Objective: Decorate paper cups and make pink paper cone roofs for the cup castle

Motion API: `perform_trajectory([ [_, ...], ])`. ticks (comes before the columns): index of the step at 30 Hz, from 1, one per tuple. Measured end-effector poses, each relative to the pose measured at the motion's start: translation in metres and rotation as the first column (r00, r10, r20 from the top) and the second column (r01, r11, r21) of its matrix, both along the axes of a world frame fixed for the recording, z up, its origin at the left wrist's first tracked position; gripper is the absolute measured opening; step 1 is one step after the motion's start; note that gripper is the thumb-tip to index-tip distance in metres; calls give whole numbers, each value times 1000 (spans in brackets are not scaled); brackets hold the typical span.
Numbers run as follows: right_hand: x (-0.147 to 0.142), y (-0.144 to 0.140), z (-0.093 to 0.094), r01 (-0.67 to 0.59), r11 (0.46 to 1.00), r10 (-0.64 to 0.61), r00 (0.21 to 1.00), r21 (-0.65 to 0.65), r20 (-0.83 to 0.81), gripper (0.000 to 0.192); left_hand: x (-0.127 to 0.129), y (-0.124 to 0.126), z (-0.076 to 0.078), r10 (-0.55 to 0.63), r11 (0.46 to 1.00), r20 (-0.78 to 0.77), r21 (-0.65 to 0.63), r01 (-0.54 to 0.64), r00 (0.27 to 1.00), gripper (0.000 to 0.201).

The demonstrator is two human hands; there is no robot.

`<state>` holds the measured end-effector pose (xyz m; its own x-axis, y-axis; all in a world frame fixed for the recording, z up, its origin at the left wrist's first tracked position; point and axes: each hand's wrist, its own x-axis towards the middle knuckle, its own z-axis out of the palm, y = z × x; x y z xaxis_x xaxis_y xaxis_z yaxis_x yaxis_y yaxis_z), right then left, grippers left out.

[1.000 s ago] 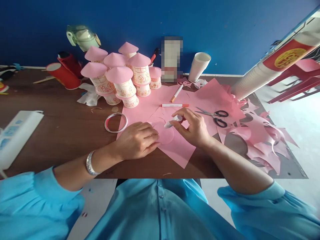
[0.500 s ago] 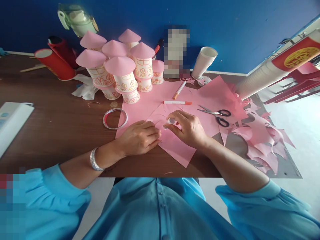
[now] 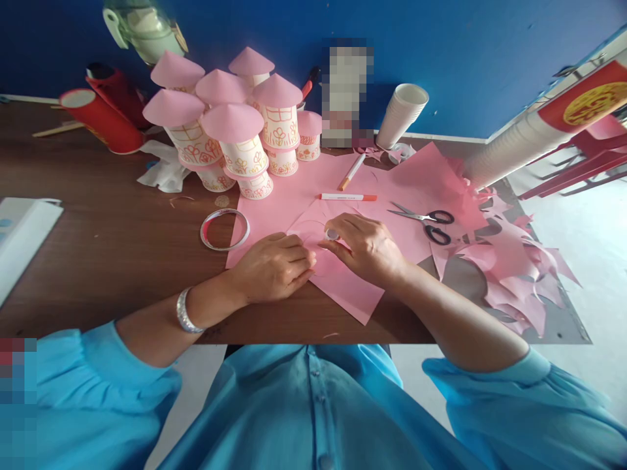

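My left hand (image 3: pixel 277 266), a silver bracelet on its wrist, is closed at the edge of a round-edged pink paper piece (image 3: pixel 309 230) lying over larger pink paper. Its fingertips are curled together, partly hiding what they pinch. Across from it, my right hand (image 3: pixel 369 248) grips a small white cylinder (image 3: pixel 332 234) with a grey round end between thumb and fingers, just above the pink piece. I cannot tell whether the cylinder touches the paper. Beyond the hands lie an orange-tipped white marker (image 3: pixel 347 196) and a second marker (image 3: pixel 351 173).
Black-handled scissors (image 3: pixel 424 219) lie open on the right beside pink paper scraps (image 3: pixel 519 281). A tape roll (image 3: pixel 202 230) rests left of the paper. Behind stand decorated paper-cup towers with pink cone roofs (image 3: pixel 233 123) and stacked white cups (image 3: pixel 401 117). A blue wall (image 3: pixel 455 72) closes the back.
My right hand has moved the white cylinder slightly left across the pink piece. The left hand stays in nearly the same place. The view has shifted a little.
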<state>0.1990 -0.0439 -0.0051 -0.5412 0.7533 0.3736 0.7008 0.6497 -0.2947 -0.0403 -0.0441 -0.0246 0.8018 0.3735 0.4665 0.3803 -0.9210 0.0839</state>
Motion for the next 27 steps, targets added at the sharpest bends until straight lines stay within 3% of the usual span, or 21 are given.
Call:
perform_trajectory([
  [21,12,7,-1,82,995,-84,996,62,40,19,2,1,2,-3,998,-4,59,3,1000,19],
  [27,24,8,6,123,965,-118,992,231,-35,22,2,-1,2,22,999,-37,40,-21,999,20],
])
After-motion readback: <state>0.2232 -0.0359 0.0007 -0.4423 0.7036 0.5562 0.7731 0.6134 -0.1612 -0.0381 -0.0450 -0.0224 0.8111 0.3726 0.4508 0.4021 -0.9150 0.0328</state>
